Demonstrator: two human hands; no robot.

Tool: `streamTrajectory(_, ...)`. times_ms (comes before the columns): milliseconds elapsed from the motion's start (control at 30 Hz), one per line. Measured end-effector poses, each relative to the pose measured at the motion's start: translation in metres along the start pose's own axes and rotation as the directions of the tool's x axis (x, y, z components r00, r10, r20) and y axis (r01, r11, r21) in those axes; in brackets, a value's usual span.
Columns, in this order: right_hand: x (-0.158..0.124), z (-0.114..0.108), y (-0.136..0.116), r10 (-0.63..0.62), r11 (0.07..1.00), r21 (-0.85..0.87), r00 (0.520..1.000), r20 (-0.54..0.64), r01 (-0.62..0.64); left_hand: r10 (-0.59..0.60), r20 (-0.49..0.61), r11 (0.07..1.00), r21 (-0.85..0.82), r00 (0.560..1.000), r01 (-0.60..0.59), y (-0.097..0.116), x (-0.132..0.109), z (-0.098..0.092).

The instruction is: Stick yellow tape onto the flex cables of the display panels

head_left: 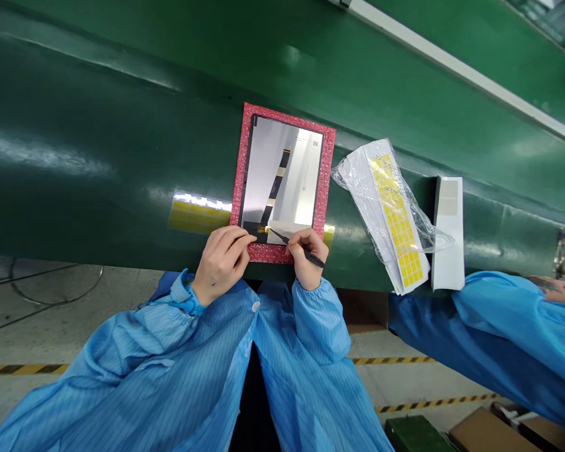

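We see a display panel (282,169) lying on a pink bubble mat (329,163), on the green surface (75,188). Our right hand (308,257) grasps black tweezers (301,248), and their tip is at a small yellow tape piece (262,230) near the lower end of the black flex cable (275,185). Our left hand (223,263) is curled at the panel's lower edge; we cannot tell if it pinches something. So far one yellow piece is at the panel, and many yellow pieces are left on the sheet (395,220) in a clear plastic bag beside the mat.
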State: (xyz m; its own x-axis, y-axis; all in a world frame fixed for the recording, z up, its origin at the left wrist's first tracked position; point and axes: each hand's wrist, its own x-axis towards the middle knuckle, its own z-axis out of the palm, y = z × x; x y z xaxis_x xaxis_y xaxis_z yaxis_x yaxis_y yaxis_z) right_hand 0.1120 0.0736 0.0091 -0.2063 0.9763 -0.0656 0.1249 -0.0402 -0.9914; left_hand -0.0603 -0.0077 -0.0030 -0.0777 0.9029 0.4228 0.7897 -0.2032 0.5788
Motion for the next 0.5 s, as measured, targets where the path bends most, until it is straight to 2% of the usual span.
streamTrajectory(233, -0.0001, 0.0000, 0.0002, 0.016, 1.000, -0.014, 1.000, 0.004, -0.016, 0.000, 0.010, 1.000, 0.030, 1.000, -0.001, -0.0004, 0.0008, 0.0008)
streamTrajectory(500, -0.0009, 0.0003, 0.0002, 0.013, 1.000, -0.028, 1.000, 0.011, -0.012, 0.029, 0.088, 0.984, 0.171, 0.996, -0.044, 0.0016, 0.0020, 0.0002)
